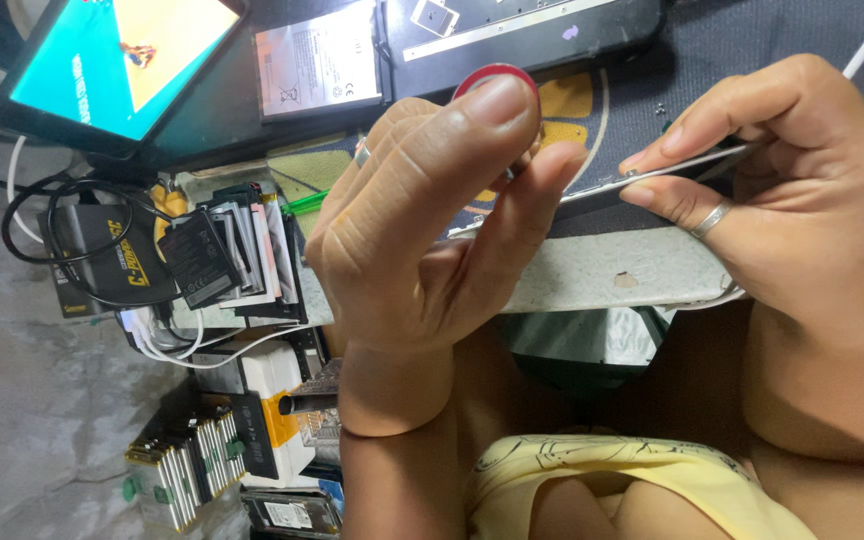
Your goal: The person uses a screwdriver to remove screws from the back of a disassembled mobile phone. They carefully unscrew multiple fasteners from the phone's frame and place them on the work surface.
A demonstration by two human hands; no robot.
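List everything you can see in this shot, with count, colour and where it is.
Red roll: one, red rim, behind left fingertips.
Thin flat panel: one, dark with a silver edge, pinched by the right hand over the bench edge.
Tablet: one, black, lit teal and orange screen, top left.
Flat battery: one, silver-grey, top centre.
Dark opened device: one, black, top.
Work mat: one, dark, top right.
Stacked battery packs: several, black and white, left.
Cables: black and white, left.
Left hand: centre.
Right hand: right, wears a ring.
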